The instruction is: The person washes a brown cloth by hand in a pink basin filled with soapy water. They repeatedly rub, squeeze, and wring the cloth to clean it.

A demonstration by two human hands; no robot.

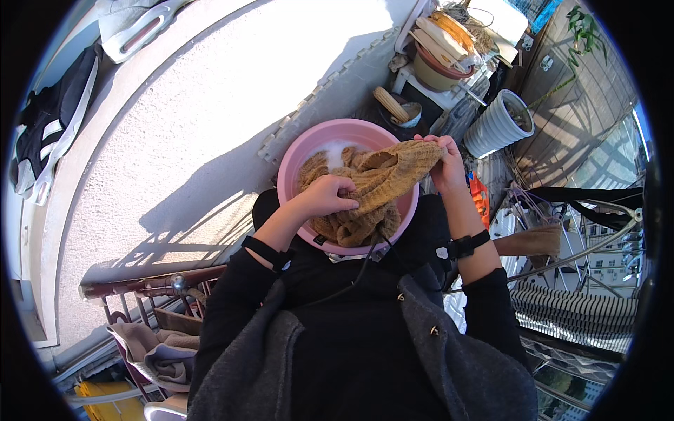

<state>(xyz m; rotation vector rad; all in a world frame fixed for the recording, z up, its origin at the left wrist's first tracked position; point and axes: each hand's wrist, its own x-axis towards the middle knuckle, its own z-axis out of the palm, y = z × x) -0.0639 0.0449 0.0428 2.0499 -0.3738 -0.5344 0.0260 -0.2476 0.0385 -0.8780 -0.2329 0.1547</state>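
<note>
A brown knitted garment point(368, 184) lies bunched in a pink plastic basin point(295, 150) in front of me, with white suds point(335, 156) along its far side. My right hand point(446, 164) grips one end of the knit and lifts it above the basin's right rim. Stretched between my hands, that part slants down to the left. My left hand point(329, 196) pinches the knit near the basin's middle, thumb and fingers together. A dark cord point(363, 271) runs from my clothing toward the basin's near rim.
To the far right stand a white ribbed pot point(497, 124) with a plant, and a tan flowerpot point(434, 71) holding husks. A corn cob point(390, 104) rests in a small bowl point(409, 116). A metal drying rack point(574, 252) is at right; a railing point(152, 287) with draped cloth stands left.
</note>
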